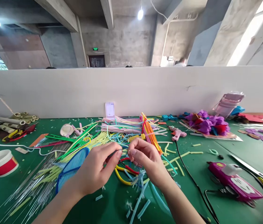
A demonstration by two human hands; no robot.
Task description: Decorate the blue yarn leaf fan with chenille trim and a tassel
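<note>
Over the middle of the green table, my left hand (98, 166) is closed in a pinch, thumb against forefinger. Whatever lies between those fingertips is too small to make out. Close by on the right, my right hand (148, 159) is curled with thumb and forefinger together, and what it holds is also unclear. The fingertips of both hands nearly meet. Below them lie a frayed light-blue strand bundle (141, 179) and a yellow curved tube (122, 179). A blue mesh piece with a dark-blue edge (72, 166) sits beside my left wrist, partly covered by it.
Thin metal wires (32, 189) and green fuzzy stems (78, 143) spread leftward, near a paper cup (0, 163). A pink glue gun (177, 133) rests behind my right hand. Rightward are a magenta power strip (235, 182), scissors (252, 168) and purple petals (207, 123). A white partition (131, 90) stands behind.
</note>
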